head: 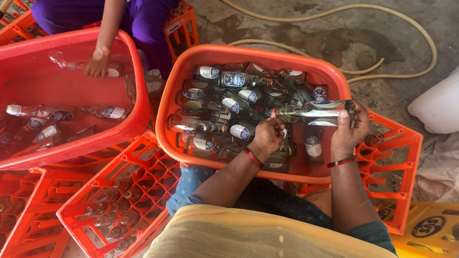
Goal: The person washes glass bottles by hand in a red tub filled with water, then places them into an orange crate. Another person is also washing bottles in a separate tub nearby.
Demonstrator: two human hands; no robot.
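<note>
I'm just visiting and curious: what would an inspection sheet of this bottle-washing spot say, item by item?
Surface: stained, patchy concrete floor.
Job's things: orange tub full of labelled glass bottles lying in water; one clear glass bottle held level above it.
Clutter: orange crates, some with bottles in them; a second, red tub of bottles; a yellow crate.
Grippers: left hand grips the bottle's neck end, right hand its base end; both wrists wear bangles.
Cables: no cables; a pale hose loops over the floor.
Surroundings: another person in purple, one hand on a bottle in the red tub; a white container at the right edge.
</note>
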